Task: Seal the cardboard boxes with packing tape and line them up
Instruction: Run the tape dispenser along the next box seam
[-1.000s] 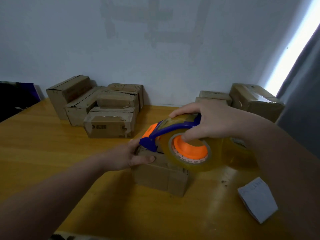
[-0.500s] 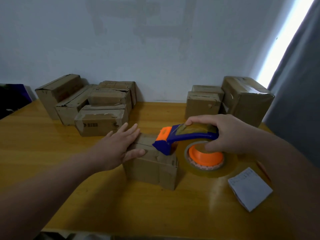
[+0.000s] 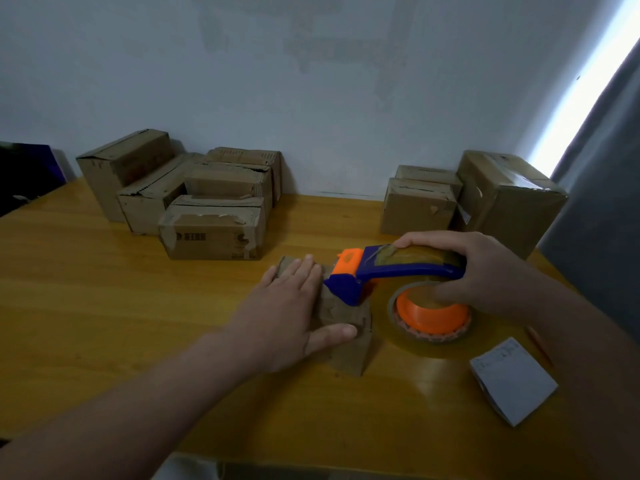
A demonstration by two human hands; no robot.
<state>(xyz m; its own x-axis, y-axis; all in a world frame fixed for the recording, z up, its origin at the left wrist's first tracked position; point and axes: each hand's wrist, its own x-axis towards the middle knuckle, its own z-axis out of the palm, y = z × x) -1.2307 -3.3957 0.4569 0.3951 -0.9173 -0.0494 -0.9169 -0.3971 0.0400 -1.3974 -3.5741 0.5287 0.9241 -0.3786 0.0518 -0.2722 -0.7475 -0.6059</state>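
Note:
A small cardboard box (image 3: 349, 351) sits in the middle of the wooden table (image 3: 104, 306). My left hand (image 3: 287, 313) lies flat on its top with straight fingers, thumb along the front edge. My right hand (image 3: 485, 271) grips a blue and orange tape dispenser (image 3: 381, 275) holding a clear tape roll (image 3: 433, 317). The dispenser's blue nose touches the right side of the box top, and the roll rests on the table just right of the box.
Several cardboard boxes (image 3: 211, 230) are grouped at the back left by the wall. Three more boxes (image 3: 509, 202) stand at the back right. A white paper pad (image 3: 512, 382) lies on the table at the right, near a grey curtain (image 3: 602, 202).
The dispenser came down from above the box to its right side, the roll reaching the table. My left hand spread flat and slid over the box top.

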